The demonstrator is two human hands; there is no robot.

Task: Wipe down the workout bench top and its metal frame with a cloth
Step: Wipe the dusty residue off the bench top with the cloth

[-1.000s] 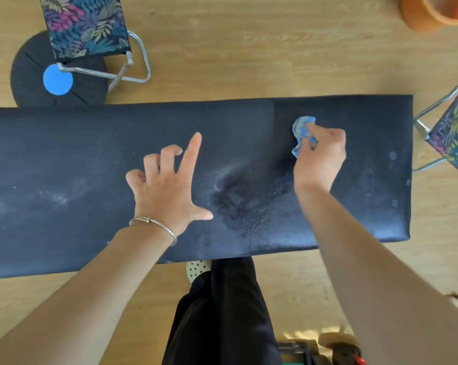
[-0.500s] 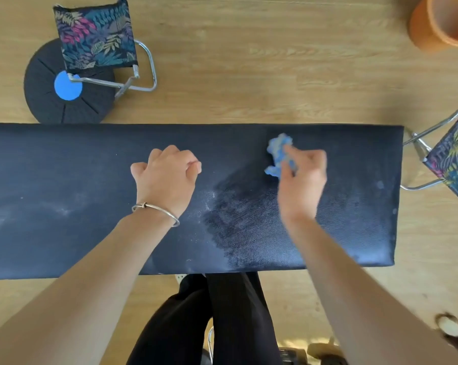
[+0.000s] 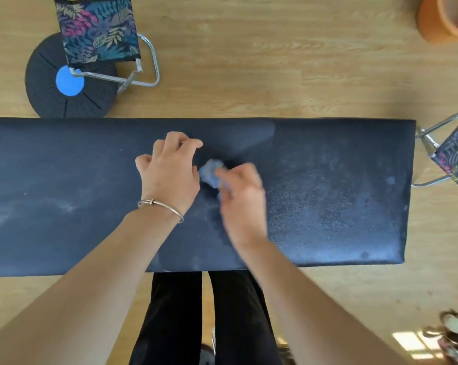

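Note:
The black padded bench top (image 3: pixel 328 196) runs across the view, with pale dusty smears on its left part and faint spots near the right end. My right hand (image 3: pixel 242 196), blurred by motion, is closed on a crumpled blue cloth (image 3: pixel 211 175) pressed against the pad near its middle. My left hand (image 3: pixel 170 172), with a thin metal bangle at the wrist, rests on the pad just left of the cloth, its fingers curled and holding nothing. The bench's metal frame is hidden beneath the pad.
A leaf-print folding stool (image 3: pixel 98 30) with chrome legs stands beyond the bench at upper left, over a black round disc (image 3: pixel 46 88) with a blue centre. A second such stool (image 3: pixel 457 159) sits at the right end. An orange pot (image 3: pixel 444 19) is top right. My dark-trousered legs (image 3: pixel 209 312) stand below.
My right hand has swept the cloth leftward and toward the pad's middle, ending beside my left hand. My left hand went from spread fingers to curled ones. The view shifted slightly.

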